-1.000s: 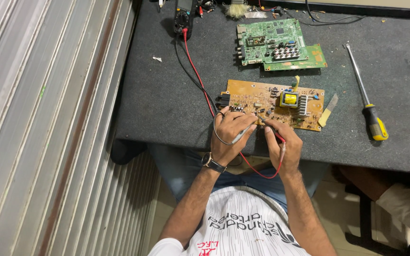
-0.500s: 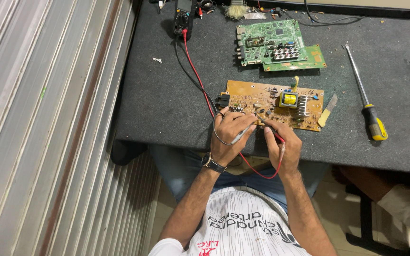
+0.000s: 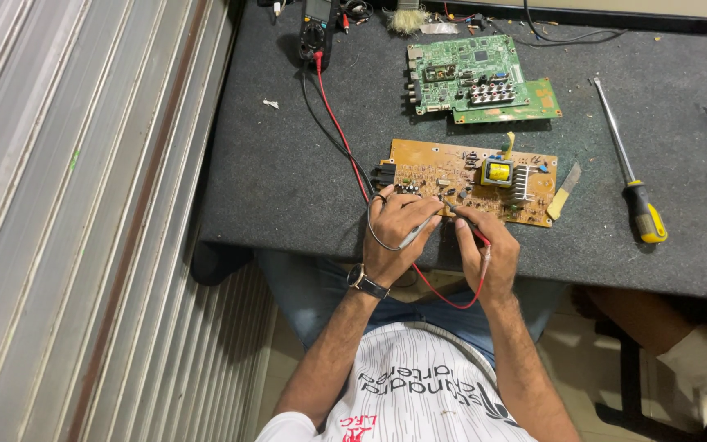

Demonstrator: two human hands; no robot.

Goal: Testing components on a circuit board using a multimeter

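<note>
A brown circuit board (image 3: 452,168) with a yellow transformer lies near the front edge of the dark table (image 3: 288,172). My left hand (image 3: 397,233) grips a black test probe whose tip rests on the board's near side. My right hand (image 3: 484,250) holds the red test probe (image 3: 475,232), its tip also touching the board close to the other probe. Red and black leads (image 3: 339,123) run from the probes up to a black multimeter (image 3: 319,29) at the table's far edge. A watch sits on my left wrist.
A green circuit board (image 3: 476,82) lies behind the brown one. A long screwdriver with a yellow-black handle (image 3: 628,168) and a small blade tool (image 3: 565,190) lie to the right. A metal shutter (image 3: 83,221) stands at the left. Another person's arm (image 3: 681,336) shows at lower right.
</note>
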